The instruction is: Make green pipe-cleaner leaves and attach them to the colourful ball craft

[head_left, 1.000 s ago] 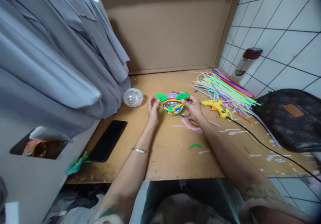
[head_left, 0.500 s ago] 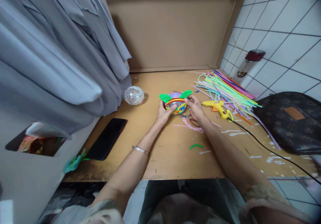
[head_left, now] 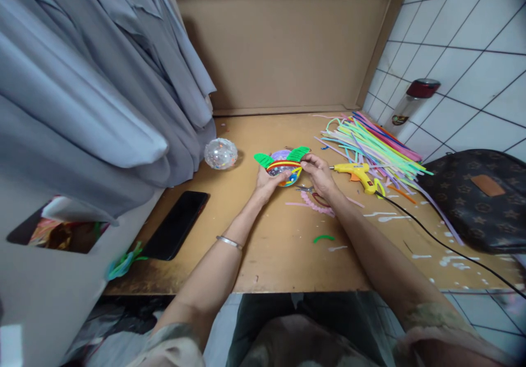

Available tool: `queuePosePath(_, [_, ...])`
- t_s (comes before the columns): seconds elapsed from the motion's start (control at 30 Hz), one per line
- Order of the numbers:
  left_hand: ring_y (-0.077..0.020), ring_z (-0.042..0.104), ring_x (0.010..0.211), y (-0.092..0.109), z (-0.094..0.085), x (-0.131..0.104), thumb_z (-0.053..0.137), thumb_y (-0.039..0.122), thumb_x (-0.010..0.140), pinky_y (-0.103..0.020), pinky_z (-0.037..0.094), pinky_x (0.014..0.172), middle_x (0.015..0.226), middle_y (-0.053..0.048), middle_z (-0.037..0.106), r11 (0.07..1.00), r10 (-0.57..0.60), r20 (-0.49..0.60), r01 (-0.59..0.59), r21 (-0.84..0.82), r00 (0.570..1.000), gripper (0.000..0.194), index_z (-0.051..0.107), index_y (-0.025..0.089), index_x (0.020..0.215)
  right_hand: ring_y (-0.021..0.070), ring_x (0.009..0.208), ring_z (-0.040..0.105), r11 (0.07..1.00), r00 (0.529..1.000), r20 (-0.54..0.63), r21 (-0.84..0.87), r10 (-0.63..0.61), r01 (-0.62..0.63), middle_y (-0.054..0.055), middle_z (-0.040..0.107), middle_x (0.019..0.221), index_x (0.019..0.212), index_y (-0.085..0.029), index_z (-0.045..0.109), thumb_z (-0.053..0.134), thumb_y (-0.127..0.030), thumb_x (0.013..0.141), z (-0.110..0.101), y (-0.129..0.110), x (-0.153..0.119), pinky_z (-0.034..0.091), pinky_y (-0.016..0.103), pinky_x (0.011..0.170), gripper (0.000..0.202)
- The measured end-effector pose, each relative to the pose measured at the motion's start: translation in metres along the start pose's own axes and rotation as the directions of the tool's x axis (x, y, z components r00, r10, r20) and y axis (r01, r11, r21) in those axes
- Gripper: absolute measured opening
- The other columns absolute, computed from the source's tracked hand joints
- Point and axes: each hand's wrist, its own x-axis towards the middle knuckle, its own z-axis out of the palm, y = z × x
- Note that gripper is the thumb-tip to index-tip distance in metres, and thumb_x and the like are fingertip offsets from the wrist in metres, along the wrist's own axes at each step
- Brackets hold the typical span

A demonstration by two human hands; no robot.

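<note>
Between my hands is a round, clear ornament (head_left: pixel 283 171) with red and yellow bands, a purple part at its back and two green leaf-like pieces (head_left: pixel 298 154) sticking out at the top. My left hand (head_left: pixel 268 183) is closed round its left side, the thumb across the front. At the right edge, the fingertips of my right hand (head_left: pixel 318 173) are pinched together near the bands; whether they grip the ornament or a small piece is hidden. Just below lie small scissors (head_left: pixel 304 189) and a ruffled pink pipe cleaner (head_left: pixel 314 205), partly behind my right hand.
A yellow glue gun (head_left: pixel 359 175) with a black cord lies right of my hands, before a heap of coloured pipe cleaners (head_left: pixel 370 142). A clear ball (head_left: pixel 221 154), a phone (head_left: pixel 176 225), a brown bag (head_left: pixel 476 202), a red-capped bottle (head_left: pixel 415 104) and a green strip (head_left: pixel 324 239) surround the work.
The ornament has shifted slightly left and turned a little in my left hand. My right fingertips have slid off its top green leaf towards the band's right end.
</note>
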Motion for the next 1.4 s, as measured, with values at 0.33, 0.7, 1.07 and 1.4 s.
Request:
queuePosePath(0.33, [-0.0239,0.068,0.092,0.007,-0.001,-0.001,0.090,0.040,0.051,-0.042,0.053,0.095,0.102,-0.007,0.071,1.000,-0.006,0.061,0.005,0.009,0.998,0.068,0.060,0.018,0.107,0.0159,0.071,0.057,0.992,0.999,-0.021,-0.117,-0.047,0.044,-0.001,0.065,0.072,0.070,-0.022,0.067,0.082,-0.040,0.062,-0.005,-0.010,0.003,0.049,0.032,0.075,0.025])
queuePosePath(0.7, [-0.0261,0.070,0.089,0.012,-0.001,-0.003,0.090,0.044,0.051,-0.043,0.057,0.090,0.094,-0.006,0.074,0.999,-0.015,0.082,0.011,0.052,0.997,0.060,0.064,0.019,0.099,0.0183,0.079,0.059,0.948,0.985,0.062,-0.266,-0.164,0.174,0.002,0.065,0.082,0.070,-0.021,0.066,0.070,-0.037,0.071,-0.009,-0.006,0.007,0.049,0.034,0.077,0.016])
queuePosePath(1.07, [-0.0286,0.071,0.091,0.010,-0.001,-0.002,0.089,0.047,0.051,-0.046,0.057,0.091,0.095,-0.008,0.074,0.997,-0.007,0.079,0.001,0.074,0.997,0.058,0.064,0.019,0.096,0.0197,0.081,0.060,0.917,0.974,0.071,-0.329,-0.214,0.225,0.002,0.062,0.084,0.075,-0.022,0.064,0.067,-0.042,0.076,-0.006,-0.005,0.005,0.048,0.036,0.080,0.020])
queuePosePath(1.4, [-0.0289,0.070,0.092,0.012,-0.002,-0.002,0.088,0.048,0.052,-0.047,0.055,0.094,0.095,-0.009,0.073,0.994,-0.016,0.086,0.006,0.110,0.996,0.059,0.062,0.019,0.097,0.0229,0.090,0.066,0.946,0.981,0.098,-0.262,-0.168,0.188,0.005,0.072,0.096,0.101,-0.024,0.067,0.074,-0.058,0.074,-0.012,-0.015,0.006,0.054,0.041,0.087,0.044])
